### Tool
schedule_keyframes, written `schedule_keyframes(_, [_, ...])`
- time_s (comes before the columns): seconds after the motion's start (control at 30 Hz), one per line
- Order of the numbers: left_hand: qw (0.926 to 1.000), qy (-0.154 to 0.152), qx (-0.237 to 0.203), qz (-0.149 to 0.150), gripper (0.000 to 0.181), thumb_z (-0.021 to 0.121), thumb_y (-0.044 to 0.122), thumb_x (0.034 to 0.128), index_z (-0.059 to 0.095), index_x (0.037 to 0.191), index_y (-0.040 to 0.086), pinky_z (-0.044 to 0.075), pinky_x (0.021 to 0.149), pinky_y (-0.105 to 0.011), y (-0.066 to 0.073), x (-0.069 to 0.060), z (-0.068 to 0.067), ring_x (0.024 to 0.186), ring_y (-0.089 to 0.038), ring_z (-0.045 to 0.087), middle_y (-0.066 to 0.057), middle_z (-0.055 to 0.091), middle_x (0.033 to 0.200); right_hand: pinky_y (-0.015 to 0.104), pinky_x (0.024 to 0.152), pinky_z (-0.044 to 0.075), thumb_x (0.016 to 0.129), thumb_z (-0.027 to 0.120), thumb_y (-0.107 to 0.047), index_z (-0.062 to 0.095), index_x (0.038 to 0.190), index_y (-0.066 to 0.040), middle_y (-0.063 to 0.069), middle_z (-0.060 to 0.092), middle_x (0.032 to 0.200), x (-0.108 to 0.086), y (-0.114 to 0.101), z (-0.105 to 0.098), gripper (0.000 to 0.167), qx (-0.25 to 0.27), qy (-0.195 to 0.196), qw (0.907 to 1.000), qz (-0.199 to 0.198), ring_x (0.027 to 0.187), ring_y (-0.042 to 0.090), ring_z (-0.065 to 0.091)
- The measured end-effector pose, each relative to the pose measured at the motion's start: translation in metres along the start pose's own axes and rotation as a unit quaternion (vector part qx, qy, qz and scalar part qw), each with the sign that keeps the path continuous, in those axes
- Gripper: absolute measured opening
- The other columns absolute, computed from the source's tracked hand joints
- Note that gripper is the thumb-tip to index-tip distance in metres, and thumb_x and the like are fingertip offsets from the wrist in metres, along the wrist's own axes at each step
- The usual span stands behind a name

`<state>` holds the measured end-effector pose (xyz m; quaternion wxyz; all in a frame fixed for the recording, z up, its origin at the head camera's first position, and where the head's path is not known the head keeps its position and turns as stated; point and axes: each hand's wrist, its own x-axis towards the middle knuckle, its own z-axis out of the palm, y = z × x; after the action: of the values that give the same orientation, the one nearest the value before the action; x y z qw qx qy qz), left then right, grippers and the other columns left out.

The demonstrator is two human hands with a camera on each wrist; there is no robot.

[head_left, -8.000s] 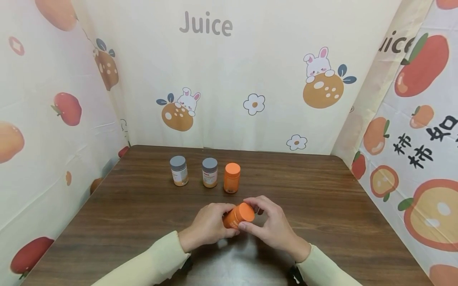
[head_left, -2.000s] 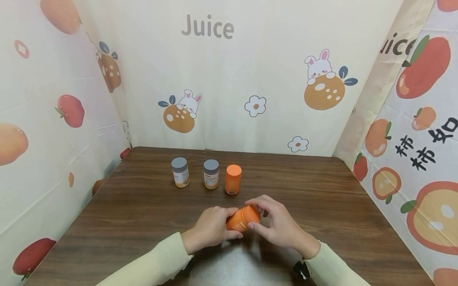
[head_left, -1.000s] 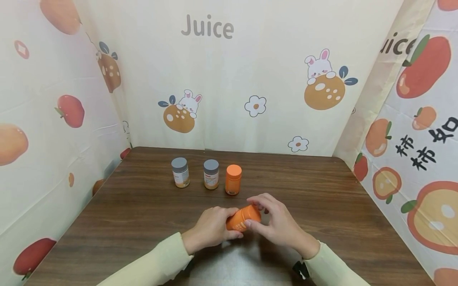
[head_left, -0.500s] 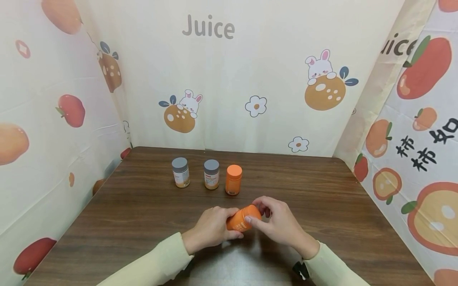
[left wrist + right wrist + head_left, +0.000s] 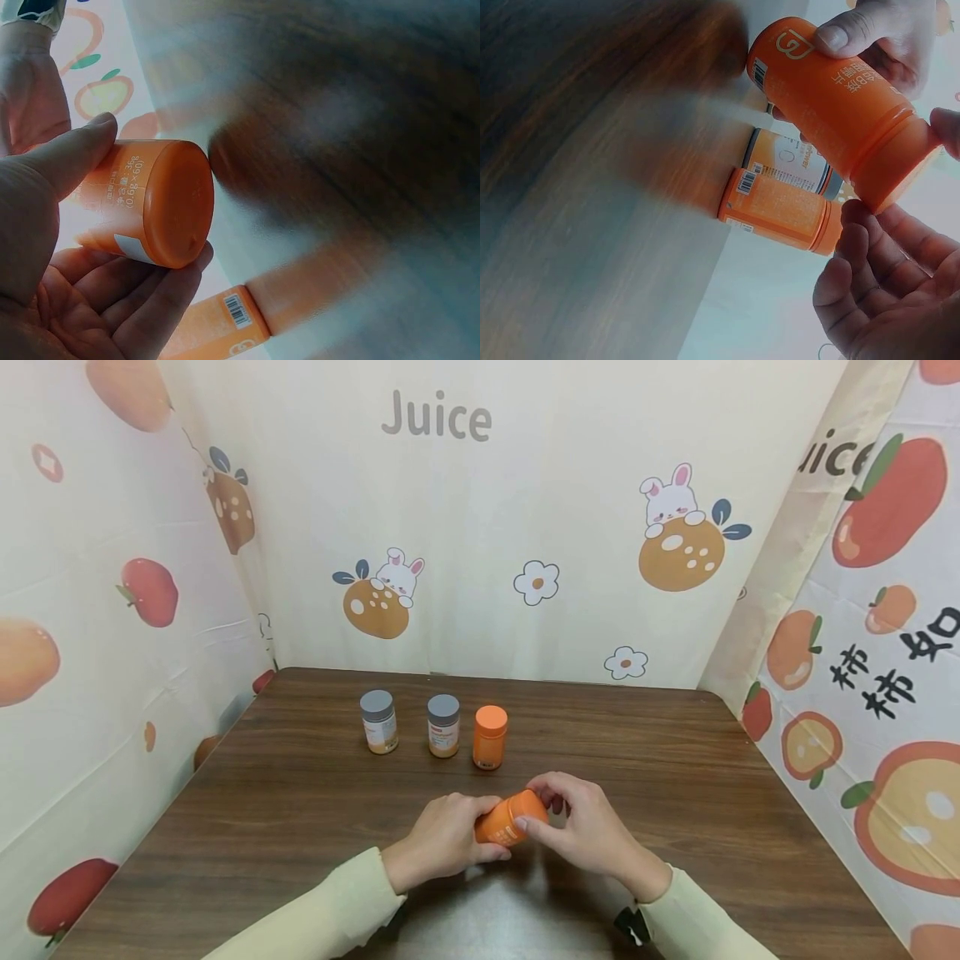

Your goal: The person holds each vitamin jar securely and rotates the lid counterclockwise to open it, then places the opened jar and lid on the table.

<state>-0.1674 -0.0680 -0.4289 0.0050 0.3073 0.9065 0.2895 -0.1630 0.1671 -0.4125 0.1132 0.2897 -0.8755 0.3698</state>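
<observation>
Head view showed an orange bottle (image 5: 498, 823) between two hands, toward the near side of a brown table (image 5: 285, 827). It was tilted, its orange lid (image 5: 529, 808) on the neck and facing right. A left hand (image 5: 444, 837) gripped the body from the left, with the thumb on one side and the fingers curled round the other. From the right, a right hand (image 5: 583, 828) pinched the lid between its thumb and fingertips, the remaining fingers bent close by. Both arms wore pale sleeves (image 5: 345, 893). Farther off, three bottles stood upright in a row, apart: a gray-lidded jar (image 5: 379, 722) at left, a second gray-lidded jar (image 5: 443, 727) in the middle and another orange bottle (image 5: 490, 739) at right. Behind them hung a fruit-printed curtain (image 5: 465, 510).
</observation>
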Motion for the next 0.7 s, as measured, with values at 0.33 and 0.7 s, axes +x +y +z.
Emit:
schedule_keyframes(0.33, [1.0000, -0.001, 0.006, 0.001, 0.039, 0.090, 0.040, 0.0783, 0.071, 0.107, 0.023, 0.043, 0.058, -0.025, 0.0003, -0.0004, 0.0000, 0.064, -0.002, 0.053, 0.017, 0.060, 0.078, 0.033, 0.065, 0.051, 0.083, 0.087, -0.026, 0.069, 0.115, -0.020, -0.013, 0.063, 0.094, -0.0021, 0.0008, -0.0027, 0.037, 0.001, -0.010, 0.9995, -0.029, 0.079, 0.020, 0.059])
schedule_keyframes(0.7, [1.0000, -0.006, 0.002, -0.001, 0.040, 0.090, 0.039, 0.0788, 0.071, 0.109, 0.023, 0.044, 0.060, -0.024, 0.0005, 0.0002, -0.0002, 0.065, -0.002, 0.054, 0.017, 0.060, 0.079, 0.033, 0.068, 0.052, 0.082, 0.086, -0.019, 0.069, 0.120, -0.016, -0.014, 0.062, 0.101, -0.0023, 0.0005, -0.0056, 0.041, 0.012, -0.024, 0.9977, -0.062, 0.084, 0.017, 0.058])
